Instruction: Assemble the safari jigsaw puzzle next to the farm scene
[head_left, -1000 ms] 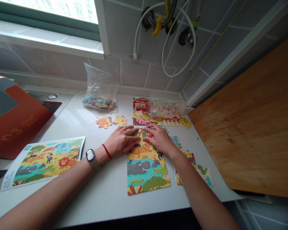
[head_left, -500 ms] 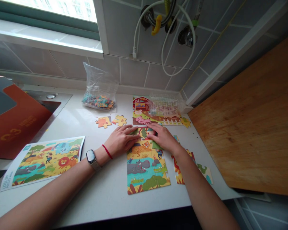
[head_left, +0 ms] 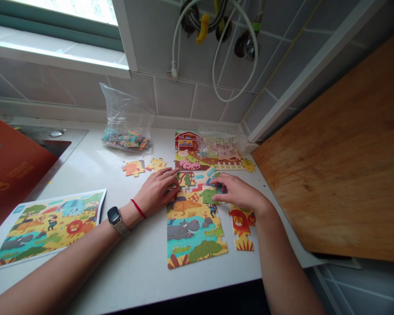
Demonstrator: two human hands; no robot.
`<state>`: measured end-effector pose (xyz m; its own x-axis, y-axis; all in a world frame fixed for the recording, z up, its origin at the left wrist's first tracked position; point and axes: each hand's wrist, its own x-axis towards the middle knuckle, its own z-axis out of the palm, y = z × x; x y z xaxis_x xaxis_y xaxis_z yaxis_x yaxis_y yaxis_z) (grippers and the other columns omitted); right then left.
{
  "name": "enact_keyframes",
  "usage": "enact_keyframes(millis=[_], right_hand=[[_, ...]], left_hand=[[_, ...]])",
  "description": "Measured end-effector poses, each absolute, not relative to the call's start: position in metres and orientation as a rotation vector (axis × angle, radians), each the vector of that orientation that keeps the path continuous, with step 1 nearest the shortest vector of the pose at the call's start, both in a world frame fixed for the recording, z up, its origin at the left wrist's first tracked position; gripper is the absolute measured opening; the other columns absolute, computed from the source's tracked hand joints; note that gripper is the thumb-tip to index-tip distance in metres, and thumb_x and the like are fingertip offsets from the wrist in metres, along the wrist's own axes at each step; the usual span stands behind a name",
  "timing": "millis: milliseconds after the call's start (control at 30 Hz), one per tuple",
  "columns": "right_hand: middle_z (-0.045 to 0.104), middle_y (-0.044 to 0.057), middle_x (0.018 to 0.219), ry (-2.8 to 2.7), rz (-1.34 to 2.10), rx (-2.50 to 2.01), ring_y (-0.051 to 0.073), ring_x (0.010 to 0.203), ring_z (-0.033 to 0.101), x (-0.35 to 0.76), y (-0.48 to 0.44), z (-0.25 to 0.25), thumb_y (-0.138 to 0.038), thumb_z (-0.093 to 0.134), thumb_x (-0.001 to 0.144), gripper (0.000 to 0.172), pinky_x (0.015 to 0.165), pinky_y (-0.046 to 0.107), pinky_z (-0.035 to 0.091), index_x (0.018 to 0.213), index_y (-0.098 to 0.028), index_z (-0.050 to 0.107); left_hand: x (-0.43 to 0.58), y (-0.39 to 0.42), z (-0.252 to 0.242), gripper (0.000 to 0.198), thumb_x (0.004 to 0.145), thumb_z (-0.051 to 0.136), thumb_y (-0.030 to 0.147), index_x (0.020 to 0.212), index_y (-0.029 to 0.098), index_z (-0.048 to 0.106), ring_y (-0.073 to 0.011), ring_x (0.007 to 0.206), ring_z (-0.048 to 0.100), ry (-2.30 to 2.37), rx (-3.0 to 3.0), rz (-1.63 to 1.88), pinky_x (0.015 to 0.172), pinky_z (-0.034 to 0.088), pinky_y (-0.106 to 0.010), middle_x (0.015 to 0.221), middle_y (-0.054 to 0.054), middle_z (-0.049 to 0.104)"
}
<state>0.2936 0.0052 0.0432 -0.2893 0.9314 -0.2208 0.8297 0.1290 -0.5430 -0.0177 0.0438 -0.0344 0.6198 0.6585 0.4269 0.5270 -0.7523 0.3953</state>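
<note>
Orange box: the box (head_left: 16, 162) stands tilted at the far left, partly out of view.
Printed sheet: the sheet (head_left: 49, 227), showing a safari scene with lions, a hippo and an elephant, lies on the desk (head_left: 131, 271) in front of the box.
Clear bag: the bag (head_left: 126, 127) sits upright near the wall, loose pieces gathered at its bottom.
Loose pair: an orange-and-yellow piece (head_left: 133, 168) and a yellow piece (head_left: 156, 165) lie just beside each other, in front of the bag.
Left hand: the left hand (head_left: 156, 190), unclenched, rests at the puzzle's upper left edge, thumb and fingers parted over a green patch; a watch (head_left: 113, 215) and a red cord (head_left: 138, 208) circle the wrist.
Puzzle: the partly joined puzzle (head_left: 197, 232) lies flat at centre, leopard above hippo and crocodiles; gaps show among its top pieces.
Green piece: the piece (head_left: 209, 195) lies over the puzzle's upper right, at the right thumb.
Farm picture: the picture (head_left: 187, 159) lies behind the puzzle, clear plastic (head_left: 221, 142) over its right part.
Right hand: the right hand (head_left: 238, 190) curls over the upper right pieces; I cannot tell whether it grasps one.
Lion section: the pieces (head_left: 241, 223) lie beside the puzzle, near the right forearm.
Wooden panel: the panel (head_left: 341, 166) leans at the far right.
</note>
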Motion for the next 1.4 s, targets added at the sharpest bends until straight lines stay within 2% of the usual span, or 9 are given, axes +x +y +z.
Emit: enact_keyframes(millis=[167, 300, 367, 567, 767, 967, 1167, 1300, 1400], right_hand=[[0.061, 0.008, 0.127, -2.359, 0.905, -1.858, 0.028, 0.112, 0.065, 0.280, -0.002, 0.050, -0.032, 0.097, 0.066, 0.073, 0.098, 0.037, 0.050, 0.132, -0.025, 0.067], [0.058, 0.008, 0.128, -2.397, 0.858, -1.915, 0.029, 0.113, 0.064, 0.274, -0.003, 0.049, -0.034, 0.094, 0.070, 0.064, 0.097, 0.037, 0.049, 0.126, -0.024, 0.064], [0.059, 0.008, 0.127, -2.392, 0.840, -1.921, 0.028, 0.112, 0.064, 0.273, -0.001, 0.047, -0.034, 0.093, 0.072, 0.059, 0.095, 0.036, 0.049, 0.122, -0.024, 0.063], [0.061, 0.008, 0.126, -2.378, 0.801, -1.871, 0.028, 0.114, 0.063, 0.276, 0.003, 0.041, -0.035, 0.091, 0.074, 0.053, 0.095, 0.035, 0.049, 0.119, -0.023, 0.065], [0.061, 0.009, 0.132, -2.336, 0.860, -1.790, 0.029, 0.119, 0.063, 0.280, 0.004, 0.039, -0.038, 0.094, 0.069, 0.070, 0.101, 0.037, 0.049, 0.131, -0.025, 0.066], [0.068, 0.007, 0.116, -2.195, 0.860, -1.753, 0.024, 0.100, 0.066, 0.280, 0.010, 0.034, -0.042, 0.090, 0.076, 0.055, 0.088, 0.033, 0.050, 0.123, -0.022, 0.069], [0.071, 0.005, 0.099, -2.111, 0.836, -1.733, 0.019, 0.082, 0.063, 0.279, 0.015, 0.028, -0.047, 0.074, 0.091, 0.042, 0.077, 0.031, 0.047, 0.125, -0.022, 0.071], [0.070, 0.005, 0.097, -2.126, 0.788, -1.739, 0.020, 0.080, 0.063, 0.279, 0.016, 0.023, -0.048, 0.072, 0.091, 0.041, 0.076, 0.030, 0.046, 0.123, -0.022, 0.073], [0.071, 0.005, 0.099, -2.135, 0.791, -1.743, 0.020, 0.082, 0.063, 0.279, 0.017, 0.019, -0.050, 0.072, 0.090, 0.045, 0.076, 0.031, 0.046, 0.126, -0.023, 0.072]], left_hand=[[-0.017, 0.042, -0.033, 0.045, 0.101, 0.060, 0.032, 0.144, 0.021, 0.054, -0.0345, 0.139, 0.056, 1.007, 2.562, 0.816, 0.109, 0.053, -0.059, 0.151, -0.015, 0.060], [-0.020, 0.041, -0.031, 0.034, 0.105, 0.058, 0.038, 0.137, 0.035, 0.068, -0.0420, 0.153, 0.038, 0.907, 2.666, 0.662, 0.115, 0.044, -0.067, 0.171, -0.006, 0.035], [-0.021, 0.041, -0.031, 0.032, 0.104, 0.059, 0.042, 0.134, 0.040, 0.072, -0.0454, 0.156, 0.032, 0.873, 2.690, 0.591, 0.114, 0.043, -0.070, 0.173, -0.003, 0.030], [-0.021, 0.045, -0.030, 0.028, 0.101, 0.066, 0.042, 0.127, 0.043, 0.076, -0.0395, 0.150, 0.042, 0.848, 2.641, 0.616, 0.113, 0.046, -0.066, 0.160, -0.004, 0.050], [-0.021, 0.046, -0.026, 0.017, 0.099, 0.070, 0.034, 0.109, 0.041, 0.083, -0.0331, 0.141, 0.051, 0.751, 2.573, 0.726, 0.110, 0.051, -0.060, 0.137, -0.005, 0.066], [-0.012, 0.032, -0.022, 0.018, 0.097, 0.070, 0.035, 0.112, 0.033, 0.080, -0.0340, 0.139, 0.052, 0.691, 2.599, 0.713, 0.110, 0.050, -0.058, 0.127, -0.007, 0.070], [-0.008, 0.025, -0.016, 0.053, 0.094, 0.072, 0.054, 0.139, 0.027, 0.065, -0.0347, 0.132, 0.056, 0.625, 2.579, 0.635, 0.108, 0.051, -0.056, 0.120, -0.011, 0.069], [-0.009, 0.028, -0.012, 0.064, 0.088, 0.073, 0.069, 0.133, 0.025, 0.068, -0.0340, 0.129, 0.058, 0.549, 2.603, 0.631, 0.108, 0.051, -0.053, 0.119, -0.012, 0.070], [-0.015, 0.036, -0.007, 0.050, 0.095, 0.068, 0.062, 0.128, 0.023, 0.069, -0.0306, 0.123, 0.062, 0.645, 2.629, 0.662, 0.105, 0.054, -0.050, 0.121, -0.012, 0.071]])
